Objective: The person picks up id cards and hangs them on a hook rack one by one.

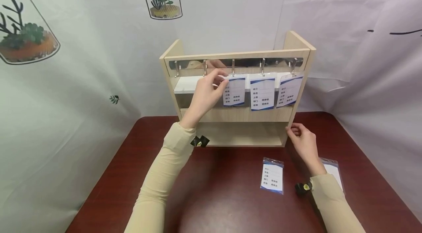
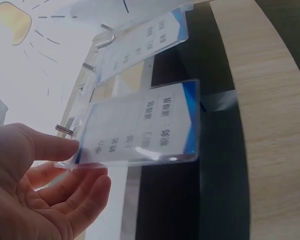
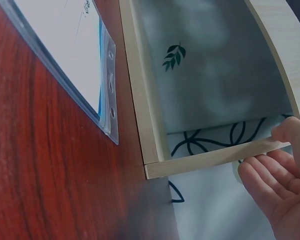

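Observation:
My left hand (image 1: 207, 92) pinches the upper left corner of a clear-sleeved name badge (image 1: 234, 92) at the middle metal hook (image 1: 233, 67) of a small wooden shelf rack (image 1: 237, 55). In the left wrist view, the thumb lies on the near side of the badge's corner, with a hook (image 2: 64, 130) just beside it. Two more badges, one white and blue (image 1: 262, 93) and one slightly tilted (image 1: 290, 91), hang from the hooks to the right. Lower down, my right hand (image 1: 303, 143) grips the edge of the rack's right side panel (image 3: 215, 159) between thumb and fingers.
On the dark red table (image 1: 211, 196), a badge (image 1: 272, 176) lies in front of the rack. Another badge (image 1: 333, 170) is partly covered by the right forearm. Two bare hooks are at the rail's left end. A printed white curtain (image 1: 99, 79) stands behind.

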Tool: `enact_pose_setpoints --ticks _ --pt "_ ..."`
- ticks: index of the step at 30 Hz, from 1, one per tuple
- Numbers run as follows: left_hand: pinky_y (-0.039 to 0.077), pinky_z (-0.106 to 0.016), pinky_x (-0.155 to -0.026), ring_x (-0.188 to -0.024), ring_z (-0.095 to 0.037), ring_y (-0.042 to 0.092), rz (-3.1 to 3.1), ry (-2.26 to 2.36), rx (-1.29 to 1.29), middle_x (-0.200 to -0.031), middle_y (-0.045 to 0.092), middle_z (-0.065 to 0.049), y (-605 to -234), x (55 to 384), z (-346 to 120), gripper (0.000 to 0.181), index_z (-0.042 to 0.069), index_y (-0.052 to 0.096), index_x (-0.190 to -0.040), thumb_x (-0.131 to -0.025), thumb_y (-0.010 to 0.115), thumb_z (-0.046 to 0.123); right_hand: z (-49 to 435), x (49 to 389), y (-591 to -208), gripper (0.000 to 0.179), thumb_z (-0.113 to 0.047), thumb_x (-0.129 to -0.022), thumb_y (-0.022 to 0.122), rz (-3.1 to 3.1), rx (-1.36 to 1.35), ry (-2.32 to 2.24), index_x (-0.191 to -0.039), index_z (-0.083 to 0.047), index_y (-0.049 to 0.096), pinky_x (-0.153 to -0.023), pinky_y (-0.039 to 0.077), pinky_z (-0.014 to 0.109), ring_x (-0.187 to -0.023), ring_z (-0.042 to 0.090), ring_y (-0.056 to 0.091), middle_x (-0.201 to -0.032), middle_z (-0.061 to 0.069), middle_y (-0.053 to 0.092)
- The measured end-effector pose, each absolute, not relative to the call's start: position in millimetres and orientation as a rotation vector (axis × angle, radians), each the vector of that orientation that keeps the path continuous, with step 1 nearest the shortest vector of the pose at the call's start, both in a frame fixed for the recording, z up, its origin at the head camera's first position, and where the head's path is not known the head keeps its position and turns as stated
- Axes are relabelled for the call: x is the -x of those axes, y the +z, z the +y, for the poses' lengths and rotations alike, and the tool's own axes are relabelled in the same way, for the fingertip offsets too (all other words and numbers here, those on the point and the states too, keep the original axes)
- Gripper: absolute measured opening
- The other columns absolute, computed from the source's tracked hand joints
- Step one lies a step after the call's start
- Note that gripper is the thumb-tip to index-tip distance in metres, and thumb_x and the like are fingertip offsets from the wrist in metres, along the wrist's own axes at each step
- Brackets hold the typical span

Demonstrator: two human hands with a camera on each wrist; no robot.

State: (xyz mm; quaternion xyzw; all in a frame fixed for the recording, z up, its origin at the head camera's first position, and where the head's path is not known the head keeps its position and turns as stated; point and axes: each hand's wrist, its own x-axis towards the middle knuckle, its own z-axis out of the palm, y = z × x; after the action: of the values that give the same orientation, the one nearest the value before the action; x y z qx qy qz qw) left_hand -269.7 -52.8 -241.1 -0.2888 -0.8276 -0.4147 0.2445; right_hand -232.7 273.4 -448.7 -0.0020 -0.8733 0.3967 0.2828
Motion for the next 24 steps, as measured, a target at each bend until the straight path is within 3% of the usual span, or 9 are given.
enact_pose_setpoints --ticks 6,12,14,20,24 --pt "0.056 -0.032 -0.081 -0.088 -0.024 0.071 -2.27 -1.246 0.771 -0.098 0.074 -0.015 -253 269 -59 0.022 0.001 0.063 -0.114 -0.096 0.069 0.012 273 230 -445 0.033 -0.023 -0.099 0.066 -2.346 0.02 1.063 -0.115 0.005 0.066 -0.067 0.04 0.003 -0.087 0.023 0.065 -0.098 0.02 0.072" --pt "0.055 -0.036 -0.08 -0.09 -0.024 0.071 -2.329 -1.321 0.748 -0.1 0.074 -0.013 -266 269 -65 0.023 0.002 0.063 -0.115 -0.096 0.069 0.014 270 228 -437 0.036 -0.022 -0.099 0.065 -2.297 0.038 1.117 -0.124 0.004 0.063 -0.07 0.04 0.001 -0.086 -0.002 0.058 -0.109 0.021 0.07" --pt "0.055 -0.037 -0.081 -0.091 -0.024 0.07 -2.352 -1.339 0.739 -0.102 0.074 -0.013 -270 268 -68 0.023 0.003 0.064 -0.115 -0.096 0.07 0.014 268 228 -435 0.039 -0.021 -0.099 0.065 -2.279 0.032 1.147 -0.128 0.005 0.06 -0.071 0.041 0.001 -0.088 -0.003 0.058 -0.112 0.022 0.069" --pt "0.052 -0.038 -0.085 -0.093 -0.023 0.069 -2.422 -1.355 0.718 -0.102 0.074 -0.01 -284 266 -75 0.023 0.005 0.065 -0.115 -0.096 0.07 0.017 264 227 -430 0.04 -0.015 -0.098 0.064 -2.223 -0.011 1.146 -0.132 0.005 0.057 -0.073 0.041 0.0 -0.098 0.031 0.067 -0.116 0.025 0.067" --pt "0.053 -0.037 -0.084 -0.091 -0.022 0.068 -2.462 -1.357 0.719 -0.102 0.073 -0.009 -297 266 -76 0.024 0.004 0.066 -0.114 -0.095 0.071 0.017 264 228 -424 0.039 -0.01 -0.097 0.065 -2.171 -0.039 1.106 -0.131 0.006 0.057 -0.074 0.039 -0.001 -0.098 0.037 0.067 -0.116 0.025 0.067"
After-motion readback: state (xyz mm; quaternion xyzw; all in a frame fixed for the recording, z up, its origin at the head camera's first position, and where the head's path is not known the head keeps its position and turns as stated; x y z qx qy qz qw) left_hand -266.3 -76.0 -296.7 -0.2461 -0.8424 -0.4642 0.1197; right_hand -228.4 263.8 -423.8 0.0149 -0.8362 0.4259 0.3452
